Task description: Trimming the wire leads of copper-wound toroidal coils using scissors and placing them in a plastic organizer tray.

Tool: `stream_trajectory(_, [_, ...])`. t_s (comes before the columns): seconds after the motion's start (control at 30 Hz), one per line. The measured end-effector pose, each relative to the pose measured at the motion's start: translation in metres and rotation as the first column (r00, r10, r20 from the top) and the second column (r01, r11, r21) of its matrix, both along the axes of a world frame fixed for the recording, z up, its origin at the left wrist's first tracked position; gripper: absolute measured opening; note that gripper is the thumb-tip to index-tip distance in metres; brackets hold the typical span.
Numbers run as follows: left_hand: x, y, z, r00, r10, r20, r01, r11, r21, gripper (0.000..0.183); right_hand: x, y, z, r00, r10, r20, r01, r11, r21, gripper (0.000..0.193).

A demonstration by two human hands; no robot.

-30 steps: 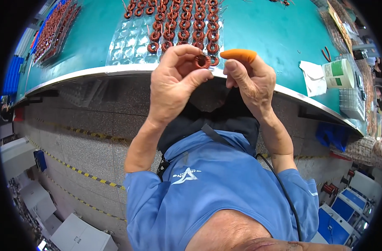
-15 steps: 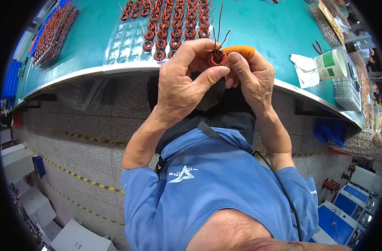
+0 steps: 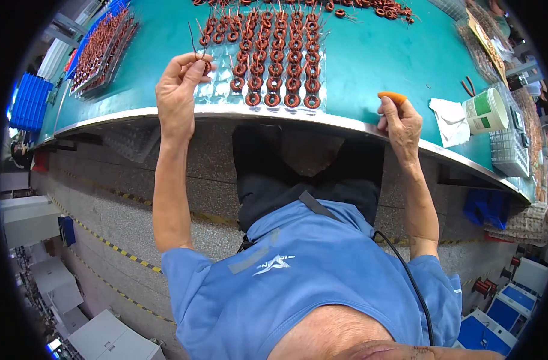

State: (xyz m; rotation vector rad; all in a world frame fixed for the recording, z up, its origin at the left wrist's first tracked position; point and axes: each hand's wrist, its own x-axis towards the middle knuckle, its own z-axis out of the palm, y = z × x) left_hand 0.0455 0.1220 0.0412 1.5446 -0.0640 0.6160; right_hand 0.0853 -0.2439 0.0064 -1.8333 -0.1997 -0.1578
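Observation:
My left hand (image 3: 181,84) pinches a copper-wound ring coil (image 3: 207,68) between thumb and fingers, its wire leads pointing up. It is over the left side of a clear plastic tray (image 3: 213,101) with moulded pockets. Columns of similar ring coils (image 3: 274,71) fill the tray's middle and right; some pockets near my left hand are bare. Off to the right, my right hand (image 3: 402,123) hovers by the table's front edge, fingers curled and thumb against them. An orange finger cover (image 3: 393,96) appears to sit on its index finger. Nothing else shows in that hand.
More loose coils (image 3: 391,9) lie along the far side of the green table (image 3: 370,54). Stacked trays of coils (image 3: 103,54) stand at the left, beside blue bins (image 3: 29,102). On the right are a white cloth (image 3: 449,120), a green-and-white tub (image 3: 485,111) and dark-handled pliers (image 3: 467,86).
My hands have parted. The left has carried the ring coil left to the tray; the right has let go of it and moved right. The view has shifted slightly, showing more of the table.

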Motion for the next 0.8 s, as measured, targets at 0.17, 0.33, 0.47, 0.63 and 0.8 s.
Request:
stream_trajectory(0.17, [0.05,0.036,-0.015,0.978,0.205,-0.038,-0.182,0.929,0.323,0.014,0.012,-0.003,-0.006,1.0,-0.006,-0.02,0.007,0.997,0.081,0.022])
stream_trajectory(0.33, [0.096,0.037,-0.026,0.956,0.274,-0.105,-0.153,0.77,0.619,0.019,0.008,0.002,-0.008,0.998,-0.03,0.046,0.033,0.997,-0.072,0.023])
stream_trajectory(0.47, [0.114,0.035,-0.035,0.972,0.219,-0.079,-0.096,0.687,0.72,0.02,0.011,-0.003,-0.004,0.999,-0.035,-0.036,0.035,0.999,-0.006,0.023])
stream_trajectory(0.63, [0.111,0.047,-0.04,0.979,0.186,-0.081,-0.077,0.707,0.703,0.015,0.058,0.01,0.024,0.996,0.029,0.087,-0.017,0.99,-0.14,0.017])
stream_trajectory(0.8, [0.106,0.05,-0.04,0.975,0.223,-0.018,-0.137,0.66,0.738,0.02,0.184,0.028,0.007,0.824,0.163,0.543,0.148,0.863,-0.482,0.035])
